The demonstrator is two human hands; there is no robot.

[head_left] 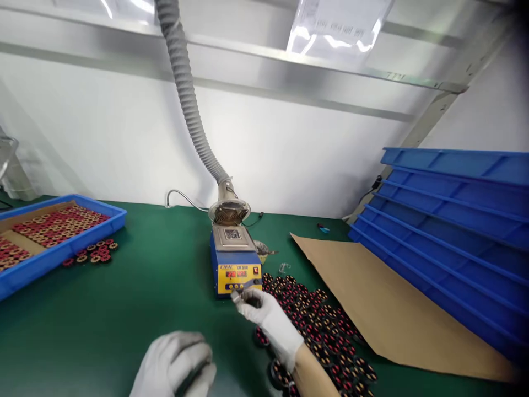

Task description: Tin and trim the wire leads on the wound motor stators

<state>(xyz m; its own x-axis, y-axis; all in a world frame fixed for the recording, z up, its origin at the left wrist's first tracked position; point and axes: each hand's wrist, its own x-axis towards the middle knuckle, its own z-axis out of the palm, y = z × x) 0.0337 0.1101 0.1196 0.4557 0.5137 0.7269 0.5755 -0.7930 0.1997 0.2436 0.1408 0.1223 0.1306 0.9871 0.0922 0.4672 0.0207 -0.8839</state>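
Observation:
My right hand (270,325), in a white glove, is closed in a pinch just in front of a blue and yellow solder pot (237,267) with a red digital display. Something small and greyish shows at its fingertips, too blurred to name. Under and beside that wrist lies a heap of round black-rimmed parts (318,320) with red and tan segments, like motor stators. Lower and to the left, my gloved left hand (176,364) hovers over the green table (124,325). Its fingers curl loosely, with a gap to the thumb and nothing visible in it.
A blue tray (82,237) at left holds rows of red and tan round parts, with several loose ones (97,252) beside it. Brown cardboard (388,298) lies at right before stacked blue trays (450,242). A grey ribbed hose (188,94) hangs down behind the pot.

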